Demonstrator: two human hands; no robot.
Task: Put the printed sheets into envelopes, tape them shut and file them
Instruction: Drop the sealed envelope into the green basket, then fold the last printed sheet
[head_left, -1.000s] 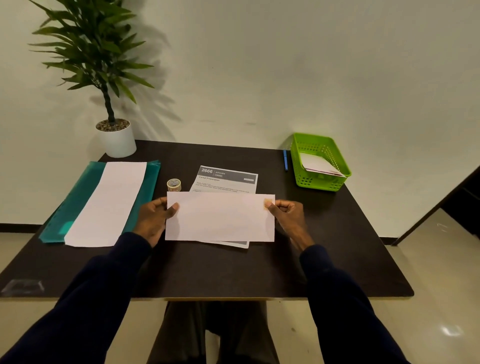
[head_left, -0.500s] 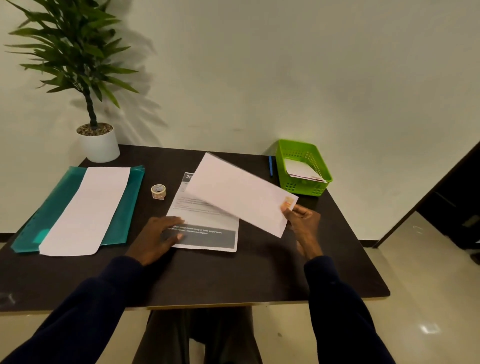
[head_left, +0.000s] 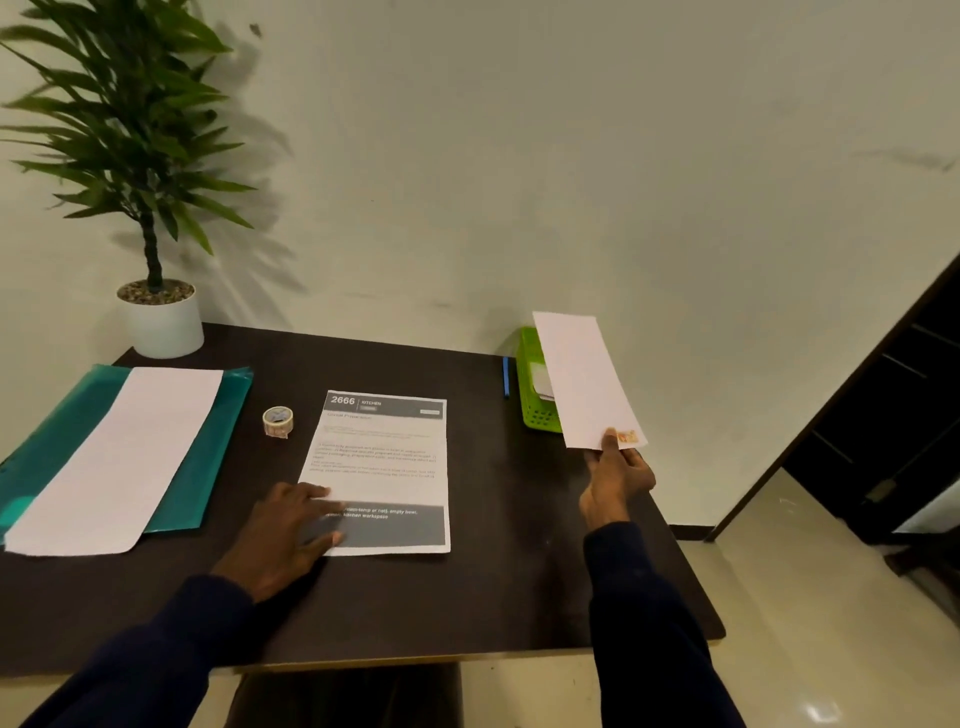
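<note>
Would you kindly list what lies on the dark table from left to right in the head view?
Teal plastic folder → patterned tape roll → printed paper sheet → blue pen → green plastic basket.

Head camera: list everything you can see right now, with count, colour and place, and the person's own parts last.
Table: one, dark brown, against the wall.
Potted plant: one, green in a white pot, far left corner.
Folder: one, teal, left side.
Blank envelope: one, white, on the folder.
Tape roll: one, patterned, between the folder and the sheet.
Printed sheet: one, white with grey bands, centre.
Pen: one, blue, left of the basket.
Basket: one, green, far right, holding white paper.
Sealed envelope: one, white with orange tape at its corner, held over the basket.
Left hand: flat on the sheet's near left corner.
Right hand: pinching the sealed envelope.
</note>
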